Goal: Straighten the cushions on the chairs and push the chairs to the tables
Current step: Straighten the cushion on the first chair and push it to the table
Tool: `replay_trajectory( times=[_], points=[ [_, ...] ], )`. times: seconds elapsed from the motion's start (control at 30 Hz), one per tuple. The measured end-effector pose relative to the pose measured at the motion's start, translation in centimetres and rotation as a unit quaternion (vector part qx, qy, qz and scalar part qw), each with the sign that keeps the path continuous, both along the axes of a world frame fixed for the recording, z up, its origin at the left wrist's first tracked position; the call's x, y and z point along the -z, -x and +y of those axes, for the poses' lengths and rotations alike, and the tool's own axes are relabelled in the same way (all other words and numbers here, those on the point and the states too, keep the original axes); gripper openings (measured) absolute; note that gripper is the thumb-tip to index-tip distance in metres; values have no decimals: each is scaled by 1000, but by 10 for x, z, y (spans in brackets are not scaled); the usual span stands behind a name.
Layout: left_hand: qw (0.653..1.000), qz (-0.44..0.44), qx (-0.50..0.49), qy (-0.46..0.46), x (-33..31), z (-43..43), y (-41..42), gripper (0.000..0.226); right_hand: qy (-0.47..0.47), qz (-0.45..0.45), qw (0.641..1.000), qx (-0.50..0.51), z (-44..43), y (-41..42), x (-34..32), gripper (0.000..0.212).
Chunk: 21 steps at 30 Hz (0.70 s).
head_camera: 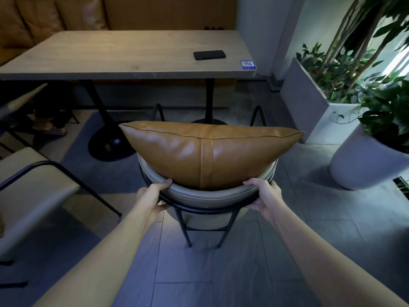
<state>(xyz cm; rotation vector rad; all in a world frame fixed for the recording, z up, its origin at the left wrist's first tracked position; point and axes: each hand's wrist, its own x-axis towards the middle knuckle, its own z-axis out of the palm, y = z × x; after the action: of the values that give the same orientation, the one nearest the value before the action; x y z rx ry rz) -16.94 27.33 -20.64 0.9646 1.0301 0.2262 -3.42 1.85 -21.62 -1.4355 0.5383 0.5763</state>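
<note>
A chair point(208, 197) with a curved pale padded backrest and black metal frame stands right in front of me, its back toward me. A tan leather cushion point(210, 151) stands upright against the inside of the backrest, rising above it. My left hand point(155, 196) grips the left end of the backrest rim, thumb on top. My right hand point(263, 196) grips the right end the same way. The wooden table point(124, 56) lies beyond the chair, a gap of floor between them.
A black phone point(209, 55) and a blue QR sticker point(247, 64) lie on the table. Another pale chair point(33, 191) stands at my left. White planters point(363, 165) with leafy plants crowd the right. A person's sandalled feet point(48, 127) show under the table at left.
</note>
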Motion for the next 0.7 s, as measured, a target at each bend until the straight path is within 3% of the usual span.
replay_trajectory(
  times=[0.5,0.63,0.7],
  points=[
    [999,-18,-40,17,10,18,-98,66,6,-5,999,-43,23,-107,2,111],
    [997,-50,-60,1,10,25,-114,94,6,-3,999,-49,33,-126,3,110],
    [997,-47,-57,-5,8,29,-122,94,4,-4,999,-49,36,-135,4,109]
  ],
)
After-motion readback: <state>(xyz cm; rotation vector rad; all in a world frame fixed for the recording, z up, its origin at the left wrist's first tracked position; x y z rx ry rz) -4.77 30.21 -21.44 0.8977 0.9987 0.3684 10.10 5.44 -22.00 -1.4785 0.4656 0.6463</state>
